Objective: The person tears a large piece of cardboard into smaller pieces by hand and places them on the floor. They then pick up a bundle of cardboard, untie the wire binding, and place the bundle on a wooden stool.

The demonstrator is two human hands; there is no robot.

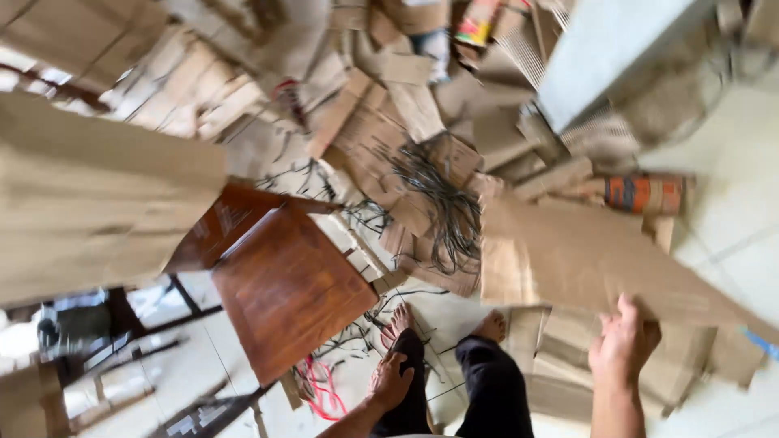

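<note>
The right hand (623, 345) reaches forward and takes hold of the near edge of a large flat cardboard sheet (584, 259), the thumb on top and the fingers curled under it, so the grip is closed on the board. The sheet lies tilted across a low stack of flattened cardboard (560, 365) on the pale tiled floor (730, 227), just right of the person's feet.

The left hand (389, 381) rests on the left knee of the dark trousers (487, 389), palm down and fingers loosely spread; it grips nothing. Both bare feet (442, 324) stand on the floor among scattered black strands.

Just left of the legs stands a small wooden stool (284, 284) with a reddish-brown square tabletop, seen from above. A loop of red cord (320, 389) lies on the floor at its near corner. Beyond the stool and the sheet, a tangle of dark wiry straps (442, 211) lies over a wide heap of cardboard scraps (365, 122) that fills the upper part of the view. An orange-printed carton (645, 195) lies at the far end of the held sheet. A big blurred cardboard panel (97, 211) crosses the left side close to the camera, and a grey slab-like surface (608, 49) rises at the upper right.
</note>
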